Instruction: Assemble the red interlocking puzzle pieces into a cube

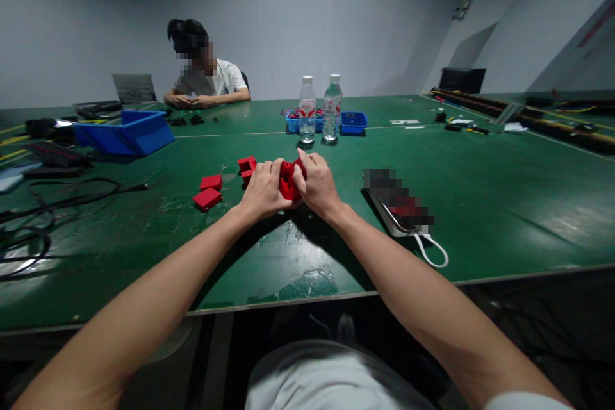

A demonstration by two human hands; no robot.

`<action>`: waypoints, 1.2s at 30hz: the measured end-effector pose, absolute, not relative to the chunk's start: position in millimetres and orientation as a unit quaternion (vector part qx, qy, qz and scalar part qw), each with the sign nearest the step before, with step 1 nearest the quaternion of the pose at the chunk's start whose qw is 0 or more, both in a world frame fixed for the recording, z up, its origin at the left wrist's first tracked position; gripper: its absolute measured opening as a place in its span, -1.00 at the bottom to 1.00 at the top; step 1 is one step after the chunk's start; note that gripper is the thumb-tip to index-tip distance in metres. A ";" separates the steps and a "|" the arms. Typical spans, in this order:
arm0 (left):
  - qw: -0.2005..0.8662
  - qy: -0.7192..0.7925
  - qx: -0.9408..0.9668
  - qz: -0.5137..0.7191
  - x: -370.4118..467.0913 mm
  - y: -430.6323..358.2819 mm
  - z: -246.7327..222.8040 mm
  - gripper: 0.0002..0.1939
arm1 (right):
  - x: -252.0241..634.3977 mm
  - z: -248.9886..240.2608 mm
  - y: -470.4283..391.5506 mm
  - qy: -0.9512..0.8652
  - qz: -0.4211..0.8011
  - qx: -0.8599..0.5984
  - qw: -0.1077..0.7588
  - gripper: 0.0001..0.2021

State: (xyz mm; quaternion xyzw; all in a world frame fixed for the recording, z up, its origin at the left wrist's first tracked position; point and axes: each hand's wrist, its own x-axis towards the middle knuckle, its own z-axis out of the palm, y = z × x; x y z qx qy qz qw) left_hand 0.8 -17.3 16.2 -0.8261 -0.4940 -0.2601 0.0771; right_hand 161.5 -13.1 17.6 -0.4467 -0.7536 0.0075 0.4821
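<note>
Between my two hands is a red block-like piece (289,183) with a hollow in it, held just above or on the green table. My left hand (264,187) grips it from the left, fingers closed around its side. On the other side my right hand (317,184) is closed on it, thumb across its front. The fingers hide much of its shape. Just left of my left hand stand red notched pieces (246,166), partly covered by the fingers. Farther left lie two red blocks, one (211,182) behind the other (207,199).
A phone (396,202) with a white strap lies at right. Two water bottles (307,110) stand ahead, before small blue trays (353,123). At left are a blue bin (125,133) and black cables (72,195). A person (206,73) sits across the green table (480,205).
</note>
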 end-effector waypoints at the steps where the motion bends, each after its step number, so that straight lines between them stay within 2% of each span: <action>1: 0.078 -0.492 -0.827 -0.261 0.9 -17.4 16.2 -0.17 | 161.4 17.4 -12.9 -0.754 0.008 -0.448 0.481 -0.52; 36: 0.081 -0.465 -0.839 -0.272 -2.4 -12.7 12.3 -0.14 | 161.3 19.9 -17.1 -0.755 0.051 -0.459 0.466 -0.60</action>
